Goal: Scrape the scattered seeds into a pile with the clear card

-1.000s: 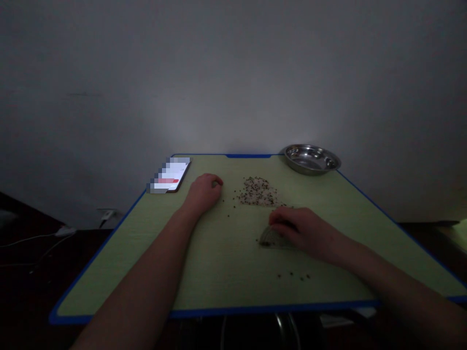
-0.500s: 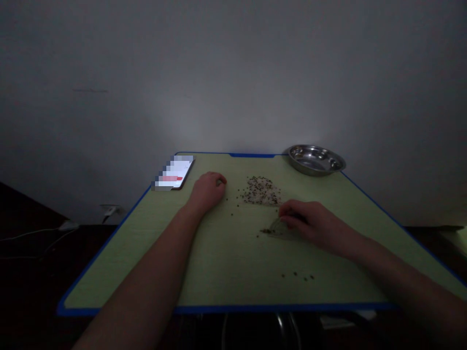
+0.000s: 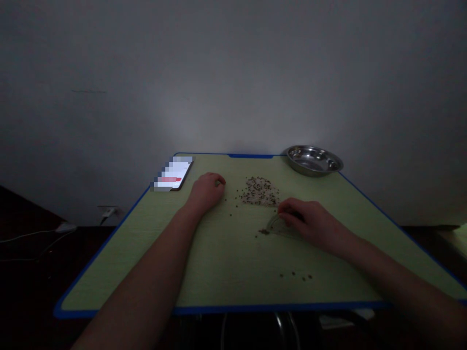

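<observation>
My right hand (image 3: 310, 221) lies on the green table (image 3: 226, 262) with its fingers curled over a clear half-round plastic piece (image 3: 278, 227), pressing it to the surface just in front of a pile of mixed small grains (image 3: 260, 190). A few dark grains (image 3: 263, 232) sit at the piece's left edge. My left hand (image 3: 206, 189) rests to the left of the pile as a loose fist, fingertips tucked under. What it holds, if anything, is hidden.
A steel bowl (image 3: 314, 160) stands at the table's far right corner. A phone (image 3: 172, 174) with a lit screen lies at the far left. Several loose grains (image 3: 295, 276) lie near the front edge. A wall rises behind the table; cables trail on the dark floor at left.
My right hand slid the clear piece away from me, towards the grain pile, and a few dark grains now lie at its left edge. My left hand has stayed put.
</observation>
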{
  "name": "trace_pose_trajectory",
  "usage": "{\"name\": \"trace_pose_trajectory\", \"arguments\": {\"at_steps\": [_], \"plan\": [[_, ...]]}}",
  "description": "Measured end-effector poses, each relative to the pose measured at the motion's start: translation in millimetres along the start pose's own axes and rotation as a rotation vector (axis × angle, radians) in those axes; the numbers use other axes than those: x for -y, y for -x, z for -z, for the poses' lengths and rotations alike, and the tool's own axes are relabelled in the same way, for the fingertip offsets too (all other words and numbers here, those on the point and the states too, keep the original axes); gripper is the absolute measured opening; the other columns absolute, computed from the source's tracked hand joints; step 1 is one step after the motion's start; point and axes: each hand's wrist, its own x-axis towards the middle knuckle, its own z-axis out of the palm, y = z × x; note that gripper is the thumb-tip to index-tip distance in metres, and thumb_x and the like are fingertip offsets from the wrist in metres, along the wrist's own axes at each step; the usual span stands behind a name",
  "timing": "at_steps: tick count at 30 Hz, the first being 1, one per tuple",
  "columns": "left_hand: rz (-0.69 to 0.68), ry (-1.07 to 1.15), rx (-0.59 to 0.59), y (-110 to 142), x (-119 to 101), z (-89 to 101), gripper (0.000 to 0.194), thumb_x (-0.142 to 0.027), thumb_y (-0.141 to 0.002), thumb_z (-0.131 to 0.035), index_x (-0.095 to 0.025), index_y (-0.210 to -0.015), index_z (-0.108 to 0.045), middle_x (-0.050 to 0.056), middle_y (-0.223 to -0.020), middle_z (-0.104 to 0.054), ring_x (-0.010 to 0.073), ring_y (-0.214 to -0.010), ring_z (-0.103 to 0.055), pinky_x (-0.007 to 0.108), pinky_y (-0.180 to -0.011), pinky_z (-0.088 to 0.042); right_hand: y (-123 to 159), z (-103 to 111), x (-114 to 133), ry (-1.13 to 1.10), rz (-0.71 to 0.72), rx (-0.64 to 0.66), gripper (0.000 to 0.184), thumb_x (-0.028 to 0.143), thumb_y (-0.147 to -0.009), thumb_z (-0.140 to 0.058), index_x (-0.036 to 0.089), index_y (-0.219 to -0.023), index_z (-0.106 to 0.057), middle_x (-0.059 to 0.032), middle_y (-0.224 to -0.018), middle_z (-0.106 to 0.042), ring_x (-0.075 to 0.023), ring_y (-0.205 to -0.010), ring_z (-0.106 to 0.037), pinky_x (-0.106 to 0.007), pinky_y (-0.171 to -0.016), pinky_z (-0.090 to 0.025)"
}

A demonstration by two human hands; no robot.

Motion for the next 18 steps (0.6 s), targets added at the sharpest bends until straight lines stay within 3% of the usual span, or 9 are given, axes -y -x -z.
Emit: {"name": "trace_pose_trajectory", "arguments": {"at_steps": [18], "plan": [[0.01,0.011,0.016,2.2,-0.5,3.1,0.027,-0.02,-0.078,-0.046,-0.018,-0.092,-0.07,0.009,-0.107,-0.067,0.0222,-0.103,-0.059,0.038,-0.096,-0.044,-9.3,-4.8,5.6,-0.034,0.107,0.05,0.014,0.022,-0.091,-0.047,0.019,-0.088,-0.061,-0.0024,-0.078,-0.066,-0.0147,-0.068,-0.058,-0.027,-0.064,-0.041]]}}
